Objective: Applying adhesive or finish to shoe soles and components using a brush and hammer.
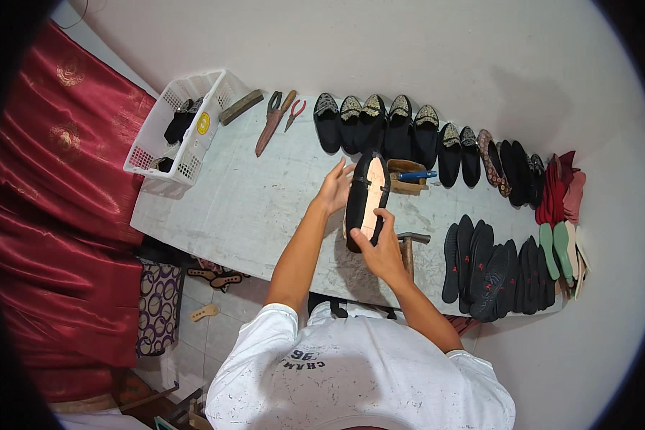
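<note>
Above the table I hold a black shoe upper [356, 204] with its underside turned up, showing a long cream insole strip [373, 197] down the middle. My right hand [381, 247] grips its lower end, thumb and fingers pressed on the underside. My left hand [332, 190] is at the shoe's left side, fingers apart; some of them are hidden, and whether they touch it is hard to tell. A hammer [408, 251] with a wooden handle lies beside my right hand. Behind the shoe stands a brownish open box [406, 188] with a blue-handled tool [417, 175] across it.
Black shoes with patterned fronts [375, 122] line the wall. At right lie black soles [491, 272], green insoles [550, 251] and red fabric pieces [550, 193]. Pincers [269, 125], red pliers [294, 115], a block [241, 107] and a white basket [209, 143] stand at left.
</note>
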